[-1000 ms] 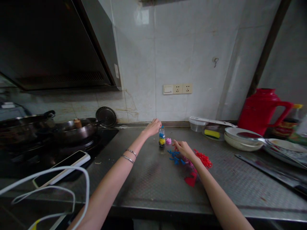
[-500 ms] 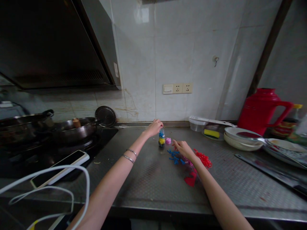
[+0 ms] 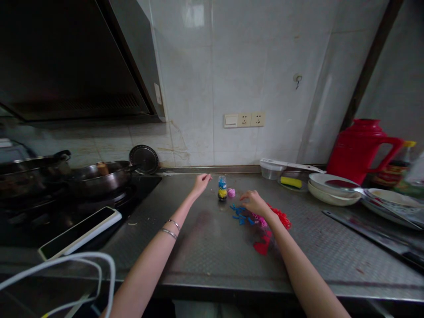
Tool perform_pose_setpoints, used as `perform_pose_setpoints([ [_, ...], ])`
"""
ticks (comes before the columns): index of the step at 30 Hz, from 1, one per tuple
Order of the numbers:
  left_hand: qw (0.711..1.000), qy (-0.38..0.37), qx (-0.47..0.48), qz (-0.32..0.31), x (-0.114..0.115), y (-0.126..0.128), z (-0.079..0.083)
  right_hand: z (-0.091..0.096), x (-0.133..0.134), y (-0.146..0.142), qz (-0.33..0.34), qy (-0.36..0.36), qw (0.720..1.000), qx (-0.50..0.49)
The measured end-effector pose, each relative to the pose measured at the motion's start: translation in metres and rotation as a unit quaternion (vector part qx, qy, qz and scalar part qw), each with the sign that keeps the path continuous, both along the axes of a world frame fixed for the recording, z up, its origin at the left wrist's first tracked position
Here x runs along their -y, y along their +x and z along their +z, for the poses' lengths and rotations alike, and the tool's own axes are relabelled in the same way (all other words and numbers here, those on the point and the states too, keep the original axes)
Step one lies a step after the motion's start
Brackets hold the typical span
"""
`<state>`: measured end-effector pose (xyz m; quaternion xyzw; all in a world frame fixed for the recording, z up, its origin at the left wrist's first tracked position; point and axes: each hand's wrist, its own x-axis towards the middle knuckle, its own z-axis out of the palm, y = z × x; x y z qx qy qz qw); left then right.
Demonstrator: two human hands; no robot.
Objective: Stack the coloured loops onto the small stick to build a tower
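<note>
A small clear bottle (image 3: 222, 189) stands upright on the metal counter, with blue and yellow bits inside and darker ones at its base. My left hand (image 3: 200, 185) is just left of it, apart from it, with its fingers pressed together; anything between them is too small to make out. A small pink-purple lump (image 3: 231, 192) lies right beside the bottle. My right hand (image 3: 255, 204) hovers over blue pieces (image 3: 241, 216), fingers curved and apart, with nothing visible in them. Pink pieces (image 3: 260, 220), red pieces (image 3: 281, 218) and a flat red shape (image 3: 262, 245) lie near its wrist.
Pans (image 3: 101, 179) stand on the stove at left, near a white-edged device (image 3: 81, 232) and a white cable (image 3: 111, 269). To the right are a plastic tub (image 3: 271, 170), a yellow sponge (image 3: 291, 182), stacked plates (image 3: 333, 194), a knife (image 3: 364, 232) and a red thermos (image 3: 357, 152).
My left hand has come off the bottle's top and moved left and slightly down. My right hand's fingers have spread a little above the blue pieces. The view has shifted slightly.
</note>
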<state>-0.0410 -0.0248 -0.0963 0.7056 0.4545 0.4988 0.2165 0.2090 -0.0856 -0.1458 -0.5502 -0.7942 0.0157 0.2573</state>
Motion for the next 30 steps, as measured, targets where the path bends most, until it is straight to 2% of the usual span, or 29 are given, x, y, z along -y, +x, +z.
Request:
perform_pose_setpoints([
  [4,0.992,-0.105,0.067,0.005,0.004,-0.015,-0.027,0.003,0.003,0.001,-0.002,-0.045,0.998,0.053],
  [8,0.981,-0.159,0.110,-0.001,0.009,-0.022,-0.039,0.007,0.008,0.000,-0.009,-0.070,0.994,0.079],
  [19,0.974,-0.191,0.125,0.000,0.012,-0.028,-0.056,0.007,0.010,-0.005,-0.024,-0.095,0.994,0.052],
  [24,0.974,-0.196,0.114,0.003,0.012,-0.030,-0.063,0.000,0.005,-0.005,-0.005,-0.094,0.994,0.049],
  [27,0.977,-0.190,0.096,0.009,0.014,-0.029,-0.064,-0.001,0.003,-0.007,0.016,-0.080,0.997,0.010],
  [30,0.981,-0.173,0.086,0.013,0.015,-0.027,-0.065,0.003,0.003,-0.011,0.038,-0.057,0.995,-0.068],
])
